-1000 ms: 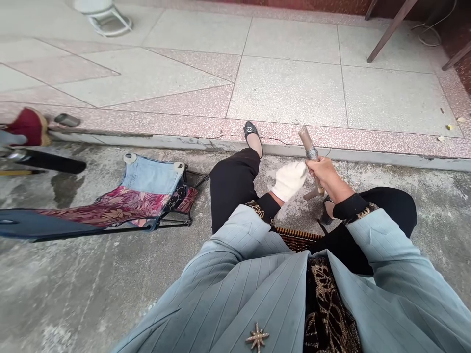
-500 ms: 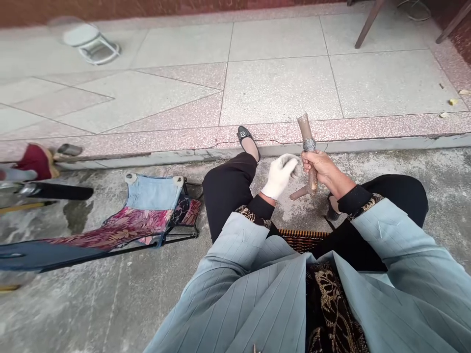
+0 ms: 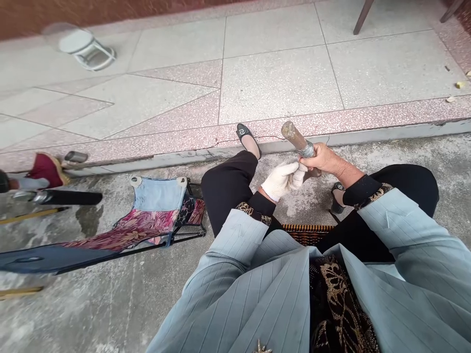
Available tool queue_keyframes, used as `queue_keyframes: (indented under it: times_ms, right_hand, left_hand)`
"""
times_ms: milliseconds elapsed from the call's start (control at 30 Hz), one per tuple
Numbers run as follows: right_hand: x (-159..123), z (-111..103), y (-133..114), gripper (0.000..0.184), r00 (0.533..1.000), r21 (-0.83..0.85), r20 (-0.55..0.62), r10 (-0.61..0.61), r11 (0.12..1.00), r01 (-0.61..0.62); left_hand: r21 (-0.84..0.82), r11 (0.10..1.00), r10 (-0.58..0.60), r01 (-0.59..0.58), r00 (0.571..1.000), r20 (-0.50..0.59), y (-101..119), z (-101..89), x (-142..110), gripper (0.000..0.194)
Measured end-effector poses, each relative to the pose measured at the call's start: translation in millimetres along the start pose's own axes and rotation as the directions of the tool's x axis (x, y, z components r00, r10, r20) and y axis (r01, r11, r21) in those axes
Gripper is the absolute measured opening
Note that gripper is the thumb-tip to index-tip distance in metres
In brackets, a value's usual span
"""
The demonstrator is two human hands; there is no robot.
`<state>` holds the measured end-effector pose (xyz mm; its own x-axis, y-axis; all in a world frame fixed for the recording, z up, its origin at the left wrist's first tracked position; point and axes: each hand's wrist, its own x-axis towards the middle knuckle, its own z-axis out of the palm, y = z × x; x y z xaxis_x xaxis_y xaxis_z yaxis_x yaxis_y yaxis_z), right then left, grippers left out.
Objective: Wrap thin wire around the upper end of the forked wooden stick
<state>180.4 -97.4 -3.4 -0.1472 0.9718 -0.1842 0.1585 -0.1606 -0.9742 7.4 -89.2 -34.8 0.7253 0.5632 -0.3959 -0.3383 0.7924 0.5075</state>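
Observation:
My right hand (image 3: 320,159) is wrapped around a forked wooden stick (image 3: 292,133), whose blunt end tilts up and left toward me. Silvery wire (image 3: 308,149) is wound in several turns around the stick, right beside my right thumb. My left hand (image 3: 281,180), in a white knit glove, is closed in a pinch just below the wire, close against the right fingers. Whatever lies between the gloved fingertips is too small to make out. The stick's lower part is mostly hidden behind both hands.
A folding recliner (image 3: 147,220) with patterned cloth stands at my left. Beyond it are another person's red shoe (image 3: 46,169) and a black tube (image 3: 75,197). A raised tiled step (image 3: 279,83) runs ahead, bearing a white stool (image 3: 88,49). A woven seat (image 3: 307,234) is under me.
The stick has tilted, its upper end swinging left and toward me. My left hand has come in closer to the right hand and the wire. The view has shifted slightly.

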Motion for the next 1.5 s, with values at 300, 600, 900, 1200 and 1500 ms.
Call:
queue_keyframes:
  times_ms: [300, 600, 900, 1200, 1500]
  right_hand:
    - [-5.0, -0.2, -2.1, 0.016, 1.0, 0.058, 0.009, 0.022, 0.998, -0.023]
    - [-5.5, 31.1, -4.1, 0.023, 0.864, 0.407, -0.331, 0.38, 0.883, -0.232]
    - [0.6, 22.7, 4.0, 0.026, 0.859, 0.551, -0.231, 0.456, 0.789, -0.271]
    - [-9.2, 15.8, -3.6, 0.026, 0.939, 0.395, -0.132, 0.318, 0.886, -0.244]
    - [-9.2, 19.4, -1.4, 0.026, 0.897, 0.307, -0.253, 0.363, 0.909, -0.281]
  left_hand:
    - [0.087, 0.993, 0.077, -0.08, 0.996, 0.036, -6.4, 6.8, -2.1, 0.025]
    - [0.986, -0.09, 0.667, -0.14, 0.727, 0.164, 1.2, -8.6, 12.8, 0.009]
    - [0.796, 0.507, 0.53, -0.332, 0.848, 0.016, -7.2, -12.9, 15.2, 0.02]
    - [0.339, 0.935, 0.099, -0.101, 0.995, 0.023, 4.7, -9.7, 7.8, 0.039]
    - [0.761, 0.608, 0.372, -0.226, 0.928, -0.022, 0.1, -6.7, 12.2, 0.024]
